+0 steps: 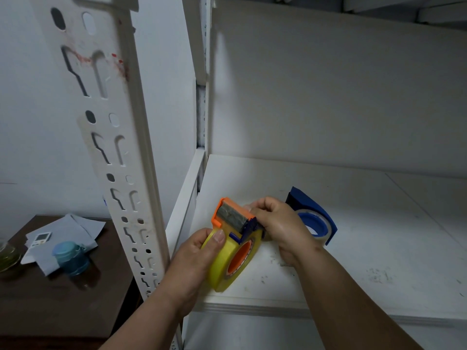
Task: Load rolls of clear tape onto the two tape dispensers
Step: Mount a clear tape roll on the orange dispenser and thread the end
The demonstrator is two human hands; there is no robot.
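Observation:
An orange tape dispenser with a grey roller and a dark blue cutter piece carries a yellowish clear tape roll on its orange hub. My left hand grips the roll from the left, thumb on its rim. My right hand is closed on the dispenser's blue end at the top right. Behind my right hand, a blue dispenser with a clear tape roll around its blue hub rests on the white shelf board, partly hidden by the hand.
A white perforated shelf upright stands at the left. Beyond it is a dark wooden table with papers, a white remote, a teal jar and a glass dish. The shelf's back wall rises behind.

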